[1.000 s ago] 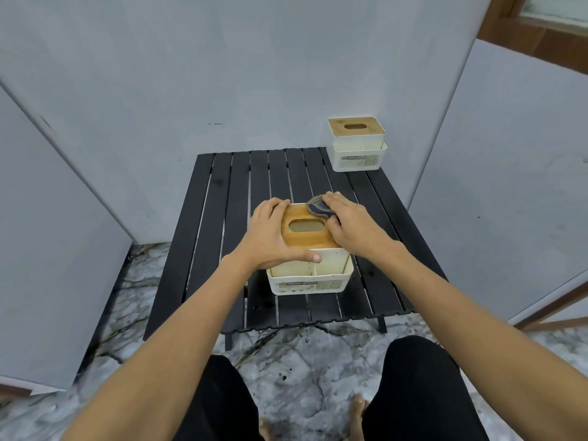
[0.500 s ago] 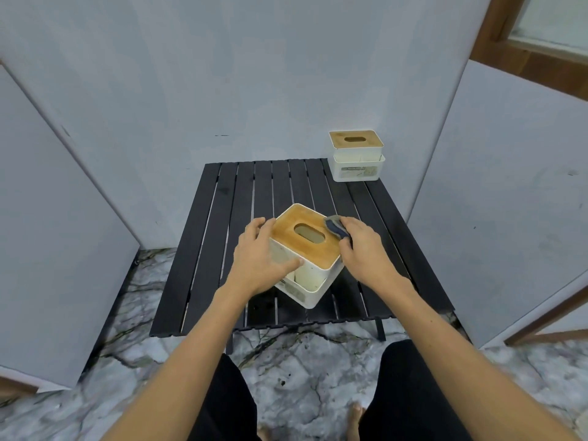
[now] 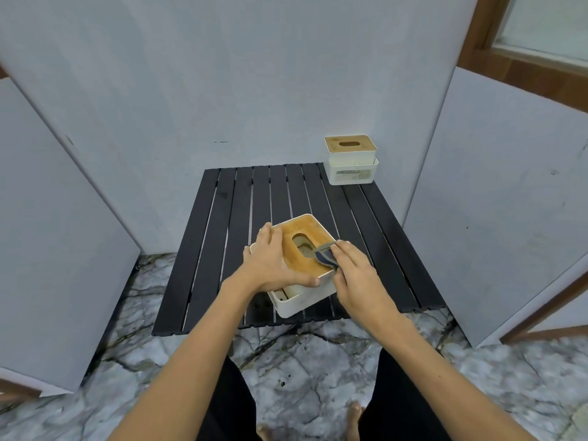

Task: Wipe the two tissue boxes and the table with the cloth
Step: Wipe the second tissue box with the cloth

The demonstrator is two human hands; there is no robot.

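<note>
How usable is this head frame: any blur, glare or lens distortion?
Head view: wide-angle lens bows the grey wall panels outward; lighting soft and even, no glare; the black slatted table and near white tissue box with wooden lid are sharp; frame corners smear slightly.

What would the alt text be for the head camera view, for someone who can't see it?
A person's left hand grips a white tissue box with a wooden lid, turned askew on a black slatted table, while the right hand presses a dark cloth onto the lid. A second box stands at the table's far right corner.
</note>
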